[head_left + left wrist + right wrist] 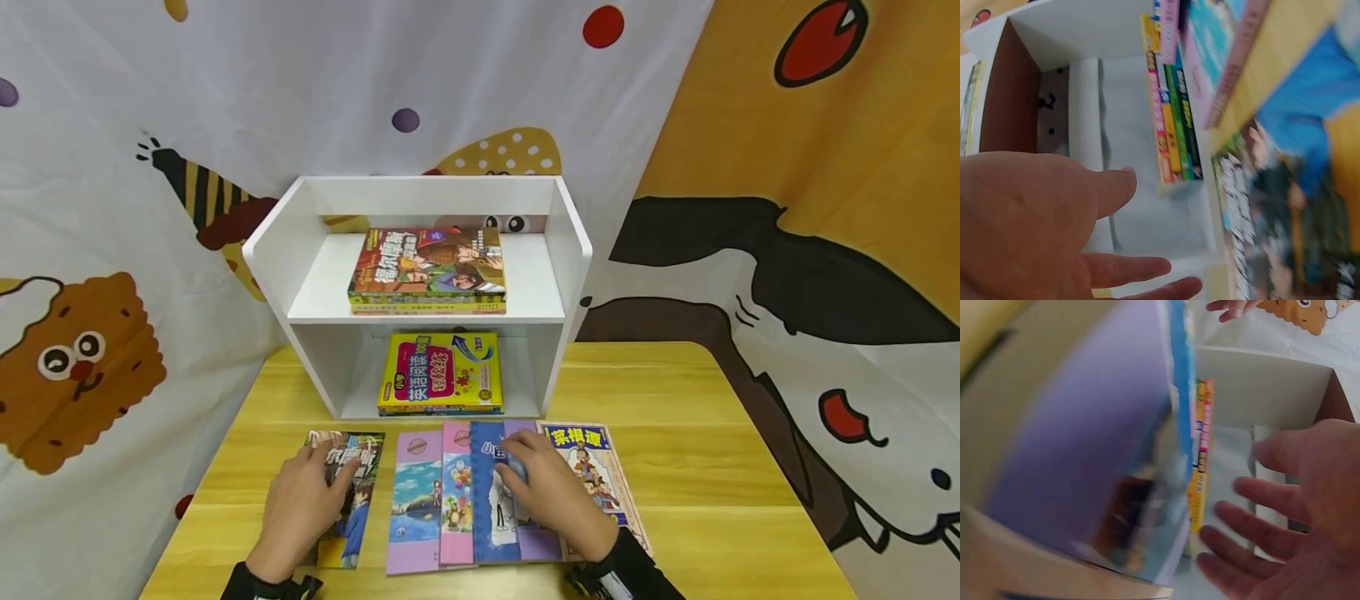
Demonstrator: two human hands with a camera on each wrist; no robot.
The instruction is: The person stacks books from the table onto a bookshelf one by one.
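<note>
My left hand (pixel 303 504) is over a dark-covered comic book (pixel 358 533) with a blue figure, at the left of a row of books. In the left wrist view its thumb and fingers (pixel 1119 190) are spread with nothing between them. My right hand (pixel 561 492) is over a blue book (pixel 495 533) and a purple book (pixel 540 543), its fingers loosely bent; whether they touch the covers I cannot tell. The right wrist view shows those fingers (pixel 1263 522) spread apart. Left of the blue book, a pink book (pixel 456 533) and a lilac book (pixel 414 550) overlap; a cream comic book (pixel 592 467) lies right.
Behind the row stands a white two-tier shelf (pixel 276 262). A stack of comic books (pixel 431 267) lies on its upper tier, and a stack of yellow books (pixel 442 375) on the lower one. All this is on a wooden table (pixel 697 500) before a cartoon-printed curtain (pixel 337 83).
</note>
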